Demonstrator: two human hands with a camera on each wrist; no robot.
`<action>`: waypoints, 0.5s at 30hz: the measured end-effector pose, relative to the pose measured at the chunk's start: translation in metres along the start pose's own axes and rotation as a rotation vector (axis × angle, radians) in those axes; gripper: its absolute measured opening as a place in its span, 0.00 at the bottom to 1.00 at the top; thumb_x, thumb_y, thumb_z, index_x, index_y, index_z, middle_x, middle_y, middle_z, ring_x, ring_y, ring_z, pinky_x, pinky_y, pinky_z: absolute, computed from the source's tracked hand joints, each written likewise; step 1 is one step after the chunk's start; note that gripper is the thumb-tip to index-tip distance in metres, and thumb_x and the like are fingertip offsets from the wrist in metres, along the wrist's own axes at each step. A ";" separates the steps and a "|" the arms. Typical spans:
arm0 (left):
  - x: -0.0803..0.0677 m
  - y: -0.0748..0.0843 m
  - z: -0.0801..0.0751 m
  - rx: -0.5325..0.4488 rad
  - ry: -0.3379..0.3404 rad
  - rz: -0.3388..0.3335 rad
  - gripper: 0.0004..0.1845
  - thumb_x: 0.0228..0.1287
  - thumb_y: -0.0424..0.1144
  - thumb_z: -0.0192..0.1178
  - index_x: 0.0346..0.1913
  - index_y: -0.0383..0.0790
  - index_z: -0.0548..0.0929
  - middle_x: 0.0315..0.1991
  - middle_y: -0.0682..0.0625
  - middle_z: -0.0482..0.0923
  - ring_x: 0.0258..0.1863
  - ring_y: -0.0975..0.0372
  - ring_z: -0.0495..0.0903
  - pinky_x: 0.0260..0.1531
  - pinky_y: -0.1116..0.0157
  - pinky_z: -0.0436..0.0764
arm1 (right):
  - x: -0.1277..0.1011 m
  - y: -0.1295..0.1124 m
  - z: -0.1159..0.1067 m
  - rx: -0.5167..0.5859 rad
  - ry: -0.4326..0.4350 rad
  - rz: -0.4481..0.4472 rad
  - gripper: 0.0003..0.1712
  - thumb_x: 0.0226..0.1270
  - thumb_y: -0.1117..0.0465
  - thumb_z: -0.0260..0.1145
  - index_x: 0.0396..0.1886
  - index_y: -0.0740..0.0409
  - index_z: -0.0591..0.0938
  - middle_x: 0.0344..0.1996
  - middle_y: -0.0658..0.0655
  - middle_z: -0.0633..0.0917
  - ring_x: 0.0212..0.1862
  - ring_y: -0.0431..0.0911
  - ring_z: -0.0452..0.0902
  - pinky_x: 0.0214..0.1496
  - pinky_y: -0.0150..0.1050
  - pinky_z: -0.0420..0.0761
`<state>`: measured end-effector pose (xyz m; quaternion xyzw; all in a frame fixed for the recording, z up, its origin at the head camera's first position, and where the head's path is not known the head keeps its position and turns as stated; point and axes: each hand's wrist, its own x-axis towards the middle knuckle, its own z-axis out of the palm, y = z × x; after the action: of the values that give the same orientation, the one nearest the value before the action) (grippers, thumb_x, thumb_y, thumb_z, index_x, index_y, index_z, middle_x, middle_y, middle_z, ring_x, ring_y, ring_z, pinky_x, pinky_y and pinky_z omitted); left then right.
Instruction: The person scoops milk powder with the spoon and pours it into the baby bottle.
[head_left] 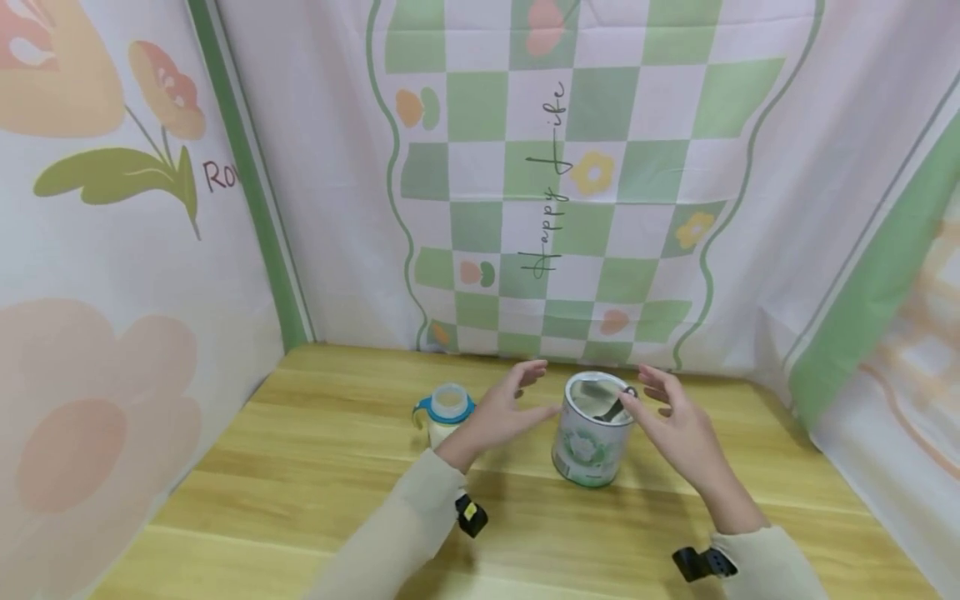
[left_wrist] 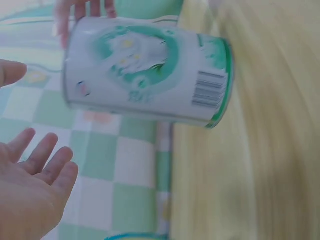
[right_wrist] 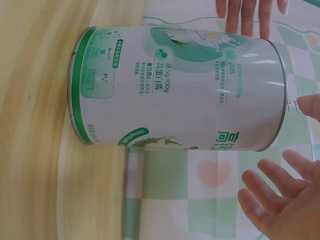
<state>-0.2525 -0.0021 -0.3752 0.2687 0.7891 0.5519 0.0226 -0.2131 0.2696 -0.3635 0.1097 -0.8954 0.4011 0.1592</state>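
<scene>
A white and green milk powder can (head_left: 590, 454) stands upright and uncovered on the wooden table, between the two hands. Pale powder (head_left: 592, 398) shows inside, and a dark scoop (head_left: 617, 407) leans with its handle at the right rim. My left hand (head_left: 504, 414) is held at the can's left side, thumb toward the rim and fingers apart. On the other side, my right hand (head_left: 678, 429) has its thumb tip by the scoop handle, its fingers loosely bent. In the right wrist view, a gap shows between the right fingers (right_wrist: 267, 192) and the can.
Left of the can is a bottle (head_left: 450, 408) with a blue collar and handle, partly hidden behind my left wrist. The wooden table (head_left: 300, 475) reaches back to a checkered cloth (head_left: 540, 208). Printed cloth also hangs at both sides.
</scene>
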 end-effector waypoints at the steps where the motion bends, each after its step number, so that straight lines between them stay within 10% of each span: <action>1: -0.002 0.001 -0.005 -0.004 0.007 0.002 0.35 0.69 0.52 0.65 0.75 0.52 0.64 0.70 0.53 0.68 0.71 0.59 0.64 0.69 0.55 0.63 | -0.001 0.000 0.000 0.000 0.003 -0.005 0.41 0.75 0.45 0.61 0.75 0.64 0.62 0.68 0.69 0.70 0.65 0.66 0.67 0.59 0.65 0.70; 15: -0.031 0.002 -0.070 0.196 0.107 0.079 0.33 0.70 0.51 0.64 0.72 0.44 0.68 0.67 0.51 0.72 0.68 0.57 0.68 0.69 0.55 0.64 | -0.005 0.010 -0.009 -0.073 -0.008 -0.067 0.37 0.75 0.47 0.62 0.72 0.67 0.65 0.67 0.70 0.71 0.64 0.67 0.68 0.58 0.66 0.71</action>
<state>-0.2488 -0.0751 -0.3545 0.2707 0.8282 0.4860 -0.0676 -0.2101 0.2835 -0.3660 0.1355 -0.9059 0.3621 0.1727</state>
